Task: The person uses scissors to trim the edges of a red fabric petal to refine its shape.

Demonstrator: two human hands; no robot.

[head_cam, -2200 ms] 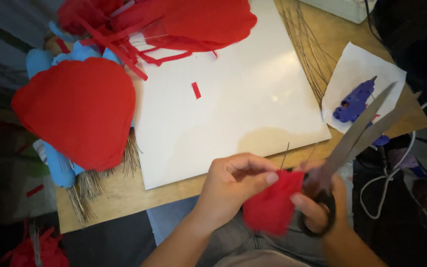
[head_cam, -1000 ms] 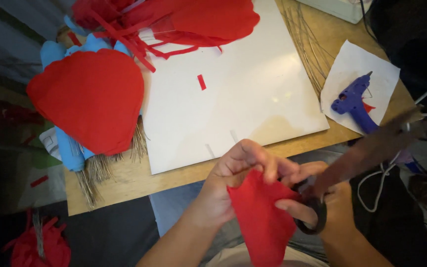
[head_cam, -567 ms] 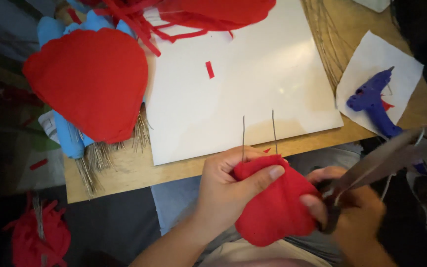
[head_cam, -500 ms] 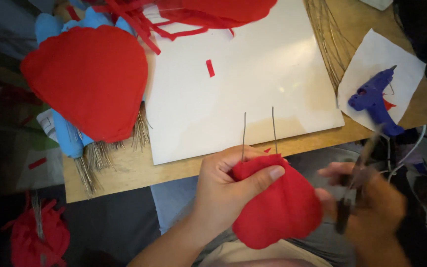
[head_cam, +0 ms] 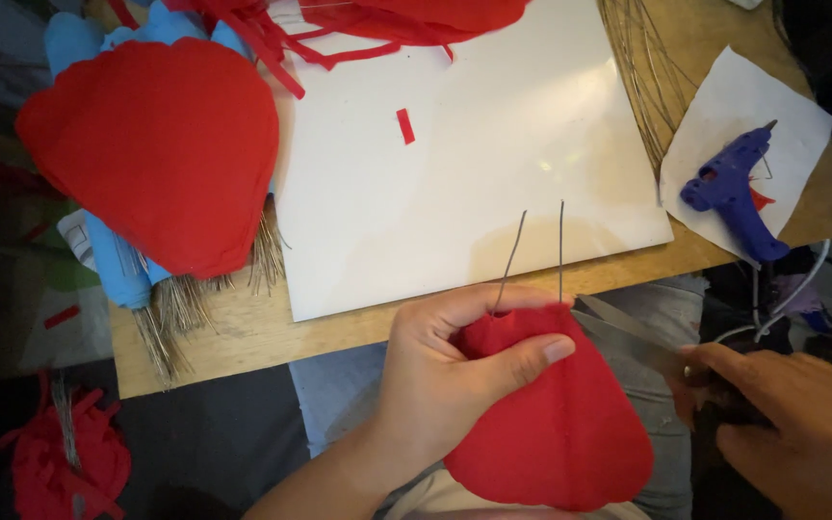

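Note:
My left hand (head_cam: pixel 450 371) pinches the top of a red petal-shaped fabric piece (head_cam: pixel 556 429) held over my lap. Two thin grey wires (head_cam: pixel 536 250) stick up from the pinched end. My right hand (head_cam: pixel 787 424) grips black-handled scissors (head_cam: pixel 642 342) whose blades point left, touching the right edge of the red piece near its top.
A white board (head_cam: pixel 474 164) lies on the wooden table (head_cam: pixel 243 332). A large red petal (head_cam: pixel 156 149) rests on blue pieces at the left. Red scraps (head_cam: pixel 339 24) lie at the top. A blue glue gun (head_cam: pixel 734 193) sits on white paper at the right, beside a wire bundle (head_cam: pixel 642 58).
The scissors have swung down from pointing up-right to pointing left at the red piece. My left hand has turned the red piece so the wires point up.

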